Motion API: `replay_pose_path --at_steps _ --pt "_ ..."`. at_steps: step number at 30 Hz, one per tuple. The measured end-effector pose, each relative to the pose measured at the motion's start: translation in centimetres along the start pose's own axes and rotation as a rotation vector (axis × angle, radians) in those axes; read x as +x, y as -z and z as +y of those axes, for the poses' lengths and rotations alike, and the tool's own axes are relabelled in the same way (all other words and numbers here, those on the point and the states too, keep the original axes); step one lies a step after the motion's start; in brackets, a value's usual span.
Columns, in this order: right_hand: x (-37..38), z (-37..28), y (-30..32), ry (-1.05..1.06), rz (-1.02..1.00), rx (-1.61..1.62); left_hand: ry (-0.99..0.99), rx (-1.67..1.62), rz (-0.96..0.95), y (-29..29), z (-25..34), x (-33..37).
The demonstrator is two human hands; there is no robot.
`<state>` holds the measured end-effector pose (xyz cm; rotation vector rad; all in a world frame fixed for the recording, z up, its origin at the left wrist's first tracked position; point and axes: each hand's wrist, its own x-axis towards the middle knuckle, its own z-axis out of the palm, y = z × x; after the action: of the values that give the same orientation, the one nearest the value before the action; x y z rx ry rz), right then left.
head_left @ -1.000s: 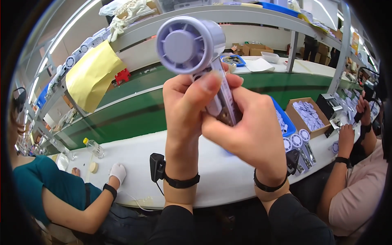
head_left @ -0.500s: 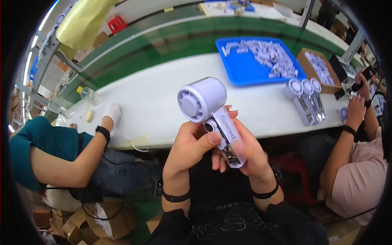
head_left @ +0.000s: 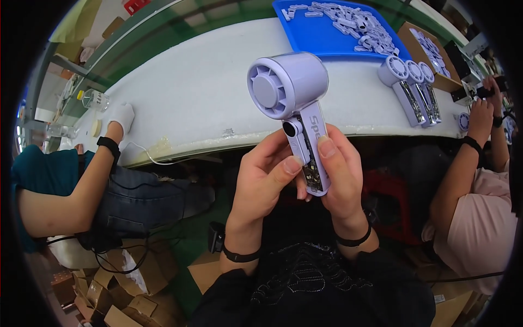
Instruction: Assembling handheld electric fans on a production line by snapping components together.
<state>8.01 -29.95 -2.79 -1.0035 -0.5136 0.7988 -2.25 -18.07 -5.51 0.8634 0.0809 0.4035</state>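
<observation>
A lavender handheld fan (head_left: 305,82) is held up before me, its round head tilted to the upper left. Circuit parts show through the open side of its handle. Wrapped about the handle's right side is my right hand (head_left: 343,169), thumb along the edge. My left hand (head_left: 261,180) grips from the other side, its thumb pressing a narrow lavender cover strip (head_left: 297,143) with a black round spot against the opening. The strip sits partly over the circuit parts; whether it is seated cannot be told. Fingers behind the handle are mostly hidden.
A blue tray (head_left: 321,48) of loose lavender parts lies at the back of the white table (head_left: 196,92). Three more fans (head_left: 408,90) and a cardboard box (head_left: 406,34) are to its right. Co-workers sit on both sides; a gloved hand (head_left: 122,115) rests at left.
My view has shifted, and the table and tray sit higher in it. The fan is more upright and nearer. My right thumb, blurred before, now rests still on the handle's edge.
</observation>
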Motion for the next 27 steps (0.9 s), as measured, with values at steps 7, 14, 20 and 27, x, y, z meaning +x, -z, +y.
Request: replay_pose_path --at_steps 7,14,20,27 --pt "-1.7 -2.1 2.3 -0.041 -0.056 0.027 0.253 0.088 -0.090 -2.6 2.5 1.1" --pt "-4.0 -2.7 1.9 -0.014 -0.036 0.136 0.295 0.203 -0.160 -3.1 2.6 0.9" --pt "-4.8 -1.8 2.4 0.021 -0.011 0.011 0.460 0.064 -0.197 -3.1 2.5 0.6" --pt "-6.1 -1.0 1.3 -0.021 0.070 -0.032 0.488 0.014 -0.178 -2.0 1.2 -0.2"
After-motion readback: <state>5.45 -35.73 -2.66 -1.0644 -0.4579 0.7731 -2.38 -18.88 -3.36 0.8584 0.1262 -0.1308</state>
